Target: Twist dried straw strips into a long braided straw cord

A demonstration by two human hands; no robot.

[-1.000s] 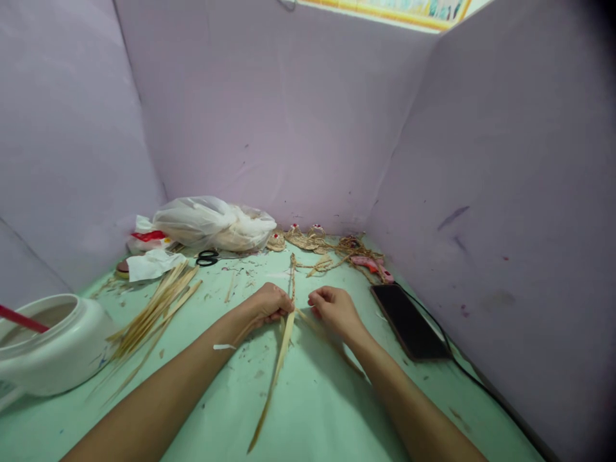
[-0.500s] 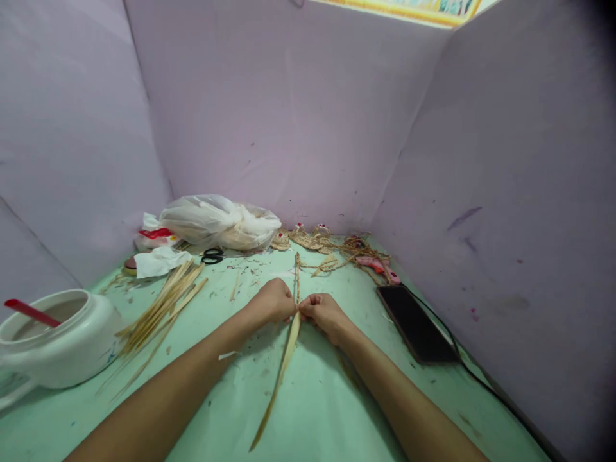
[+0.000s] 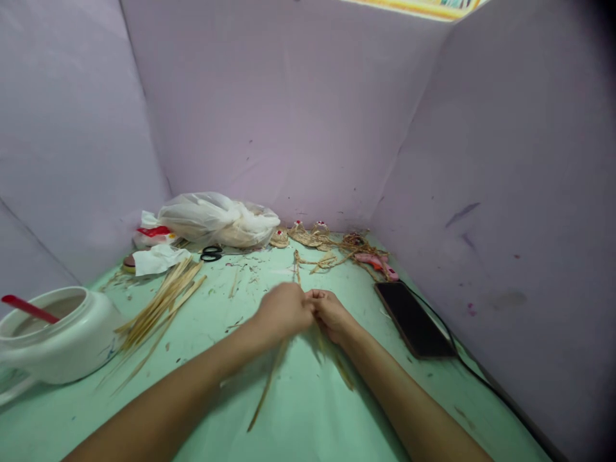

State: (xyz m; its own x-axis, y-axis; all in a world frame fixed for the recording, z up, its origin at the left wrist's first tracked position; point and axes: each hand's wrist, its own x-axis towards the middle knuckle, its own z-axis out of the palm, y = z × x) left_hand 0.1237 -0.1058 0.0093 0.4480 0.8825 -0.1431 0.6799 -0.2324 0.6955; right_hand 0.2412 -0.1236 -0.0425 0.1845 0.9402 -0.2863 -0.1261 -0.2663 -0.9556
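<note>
Both hands meet over the middle of the table at the near end of a thin straw braid (image 3: 297, 268), which runs away from me. My left hand (image 3: 285, 312), somewhat blurred, is closed with its fingers against the right ones; it grips the straw. With thumb and forefinger pinched, my right hand (image 3: 331, 313) holds the straw at the braid's end. One loose straw strand (image 3: 265, 396) trails toward me from under the left hand. Another strand (image 3: 344, 373), blurred, hangs beside the right wrist. The exact grip point is hidden between the fingers.
Left lie a bundle of straw strips (image 3: 161, 301), a white pot (image 3: 72, 340) with a red handle, and black scissors (image 3: 210, 254). Behind are a plastic bag (image 3: 219, 221) and small woven pieces (image 3: 308, 236). A corded phone (image 3: 414, 319) and a pink tool (image 3: 375, 262) lie right.
My left hand has moved right, across the braid to the right hand's fingers. The loose strands have spread apart, one now showing beside the right wrist. The right hand has barely shifted.
</note>
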